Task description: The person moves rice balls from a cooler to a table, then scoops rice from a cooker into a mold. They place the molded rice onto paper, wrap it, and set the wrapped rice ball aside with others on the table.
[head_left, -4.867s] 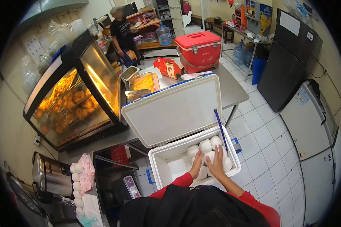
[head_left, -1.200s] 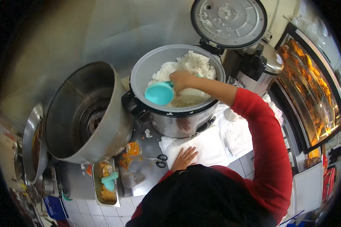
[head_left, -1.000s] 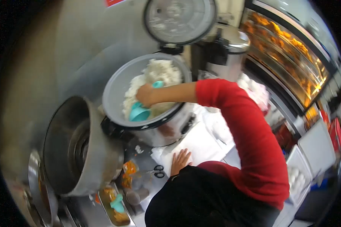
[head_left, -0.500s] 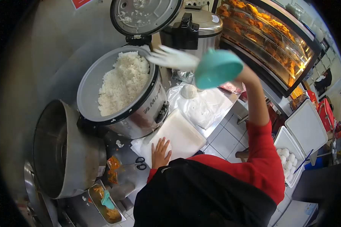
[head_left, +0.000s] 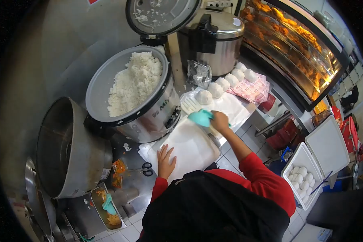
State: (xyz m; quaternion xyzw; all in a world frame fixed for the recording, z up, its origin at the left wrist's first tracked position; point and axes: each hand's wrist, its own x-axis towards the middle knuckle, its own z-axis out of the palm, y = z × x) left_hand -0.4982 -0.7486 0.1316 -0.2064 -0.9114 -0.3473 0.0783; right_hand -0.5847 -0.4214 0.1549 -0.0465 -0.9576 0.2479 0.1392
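My left hand (head_left: 165,161) lies spread on a stack of white paper sheets (head_left: 189,147). My right hand (head_left: 220,122) grips the handle of a teal scoop (head_left: 200,118), held low over the far edge of the stack. A white slotted paddle (head_left: 190,105) juts out past the scoop toward the rice balls; its handle end is hidden. The nearest wrapped rice ball (head_left: 204,97) sits just beyond the paddle, first in a row of several reaching back along the counter. On the left an open rice cooker (head_left: 135,125) holds a heap of white rice (head_left: 135,86).
A large metal pot (head_left: 84,153) stands left of the cooker. Scissors (head_left: 147,169) and a tray of filling (head_left: 109,220) are nearer me. A second cooker (head_left: 226,52) and a heated food display (head_left: 294,48) are at the back. A white box (head_left: 284,171) of rice balls is right.
My right hand has swung down and toward me with the scoop and paddle, uncovering the row of rice balls. My left hand stays on the paper.
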